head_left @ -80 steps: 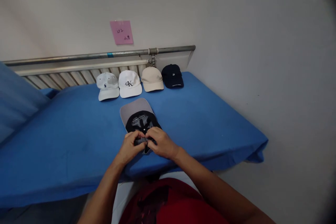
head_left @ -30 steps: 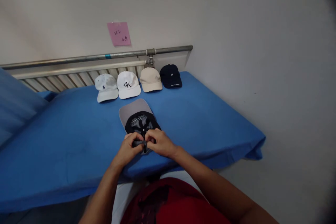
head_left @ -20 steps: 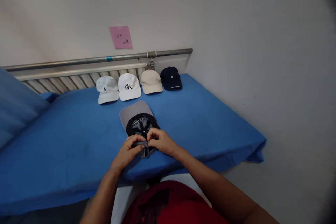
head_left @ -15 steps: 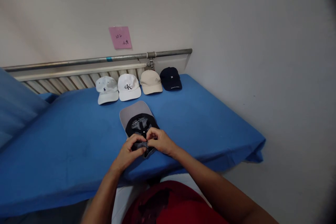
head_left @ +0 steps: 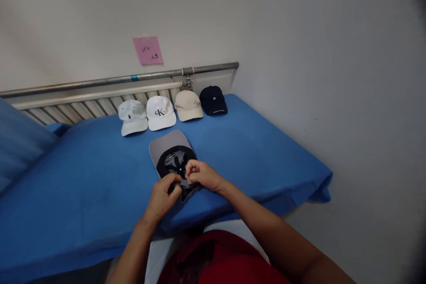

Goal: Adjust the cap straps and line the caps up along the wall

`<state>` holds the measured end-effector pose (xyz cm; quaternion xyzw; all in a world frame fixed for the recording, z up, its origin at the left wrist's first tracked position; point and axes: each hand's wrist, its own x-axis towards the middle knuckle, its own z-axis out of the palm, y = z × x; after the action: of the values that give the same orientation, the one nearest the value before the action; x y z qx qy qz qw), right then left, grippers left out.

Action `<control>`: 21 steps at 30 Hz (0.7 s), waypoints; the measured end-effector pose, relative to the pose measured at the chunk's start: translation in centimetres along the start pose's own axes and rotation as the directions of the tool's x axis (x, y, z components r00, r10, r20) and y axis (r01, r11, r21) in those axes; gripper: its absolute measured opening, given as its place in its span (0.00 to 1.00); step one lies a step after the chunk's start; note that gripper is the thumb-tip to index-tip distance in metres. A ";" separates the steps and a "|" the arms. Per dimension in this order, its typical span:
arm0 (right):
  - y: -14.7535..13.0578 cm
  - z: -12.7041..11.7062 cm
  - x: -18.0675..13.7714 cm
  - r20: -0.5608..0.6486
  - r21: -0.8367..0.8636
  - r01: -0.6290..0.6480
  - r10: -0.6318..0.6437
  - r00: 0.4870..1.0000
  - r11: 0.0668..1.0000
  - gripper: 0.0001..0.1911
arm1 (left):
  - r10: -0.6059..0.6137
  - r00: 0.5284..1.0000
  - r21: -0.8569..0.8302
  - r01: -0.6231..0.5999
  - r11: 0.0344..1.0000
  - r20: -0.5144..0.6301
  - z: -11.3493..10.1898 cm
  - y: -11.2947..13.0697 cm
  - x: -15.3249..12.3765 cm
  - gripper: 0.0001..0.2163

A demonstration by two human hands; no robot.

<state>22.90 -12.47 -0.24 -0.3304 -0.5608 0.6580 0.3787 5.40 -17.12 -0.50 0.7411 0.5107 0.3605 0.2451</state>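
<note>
A grey baseball cap (head_left: pixel 166 144) lies upside down on the blue sheet, its brim pointing away from me and its black lining showing. My left hand (head_left: pixel 163 195) pinches the grey back strap (head_left: pixel 184 183) between thumb and forefinger. From the other side, my right hand (head_left: pixel 203 175) has its fingers closed at the same strap, close to the left fingertips. The strap's fastening is partly hidden behind my fingers.
Behind the grey cap stand a pale cap (head_left: pixel 133 117), a white cap (head_left: pixel 161 113), a beige cap (head_left: pixel 188 105) and a navy cap (head_left: pixel 213 100) in a row. A metal pipe (head_left: pixel 109 80) and radiator (head_left: pixel 80 108) run along the wall. The blue-covered bed (head_left: pixel 83 186) ends at right.
My left fingers have drawn in tighter at the strap, and more of the strap shows between my hands. The view has shifted slightly.
</note>
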 end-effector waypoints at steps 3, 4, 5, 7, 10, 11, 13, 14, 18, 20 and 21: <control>0.0 -0.2 0.0 -0.018 0.021 0.005 -0.004 1.000 1.000 0.08 | -0.125 0.991 -0.114 0.129 0.985 0.038 -0.3 -0.3 0.0 0.07; 0.0 -0.3 0.0 -0.023 0.022 0.009 -0.008 1.000 1.000 0.07 | -0.150 0.986 -0.163 0.160 0.974 0.073 -0.5 -0.3 0.0 0.08; 0.0 -0.4 0.0 -0.027 0.021 0.013 -0.013 1.000 1.000 0.07 | -0.164 0.980 -0.200 0.184 0.962 0.114 -0.7 -0.2 0.0 0.09; 0.1 -0.4 0.1 -0.034 0.016 0.025 -0.025 0.999 1.000 0.07 | -0.165 0.969 -0.218 0.204 0.954 0.183 -1.0 -0.1 0.2 0.10; 0.1 -0.3 0.0 -0.052 -0.004 0.048 -0.048 0.997 0.999 0.05 | -0.168 0.958 -0.214 0.219 0.952 0.233 -1.2 0.0 0.3 0.08; 0.1 -0.2 -0.1 -0.054 -0.015 0.054 -0.055 0.997 0.998 0.05 | -0.186 0.954 -0.237 0.242 0.941 0.236 -1.2 0.0 0.3 0.07; 0.1 0.1 -0.3 -0.044 -0.039 0.065 -0.066 0.997 0.997 0.06 | -0.228 0.944 -0.316 0.298 0.901 0.240 -1.1 -0.2 0.2 0.07; 0.2 0.2 -0.4 -0.031 -0.072 0.079 -0.081 0.996 0.994 0.07 | -0.242 0.940 -0.357 0.318 0.878 0.241 -1.1 -0.3 0.2 0.07; 0.7 0.5 -0.7 0.059 -0.308 0.190 -0.181 0.982 0.932 0.16 | -0.250 0.945 -0.440 0.320 0.839 0.211 -1.1 -0.4 0.1 0.07; 1.1 0.5 -0.8 0.092 -0.399 0.240 -0.221 0.971 0.885 0.18 | -0.252 0.944 -0.451 0.323 0.832 0.212 -1.2 -0.4 0.0 0.07; 1.2 0.5 -0.8 0.105 -0.442 0.266 -0.245 0.964 0.856 0.18 | -0.255 0.941 -0.464 0.332 0.821 0.222 -1.2 -0.3 0.0 0.07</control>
<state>22.74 -13.51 -1.37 -0.3171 -0.7457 0.4604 0.3626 4.23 -17.01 0.02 0.5908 0.4893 0.3799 0.5170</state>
